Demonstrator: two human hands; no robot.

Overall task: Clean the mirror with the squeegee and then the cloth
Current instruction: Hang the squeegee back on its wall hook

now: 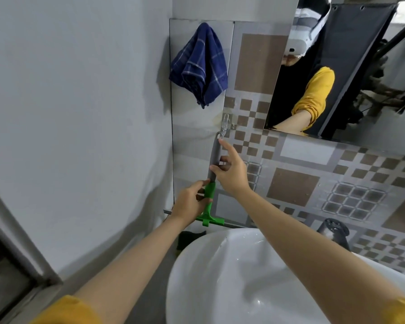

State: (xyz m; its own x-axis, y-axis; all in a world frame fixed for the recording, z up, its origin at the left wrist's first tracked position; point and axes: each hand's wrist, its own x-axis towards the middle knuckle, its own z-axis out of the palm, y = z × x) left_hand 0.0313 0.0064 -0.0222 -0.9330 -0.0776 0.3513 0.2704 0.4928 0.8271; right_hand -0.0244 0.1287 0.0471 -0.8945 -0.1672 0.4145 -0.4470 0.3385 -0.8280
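A squeegee with a grey handle and green head hangs from a clear wall hook on the tiled wall. My left hand grips its green neck just above the blade. My right hand pinches the grey handle, index finger stretched up toward the hook loop. A dark blue checked cloth hangs higher on the wall, left of the mirror. The mirror reflects a yellow sleeve and a headset.
A white sink basin sits directly below my arms. A black tap stands at its back right. A grey plain wall fills the left, with a dark door frame at the lower left.
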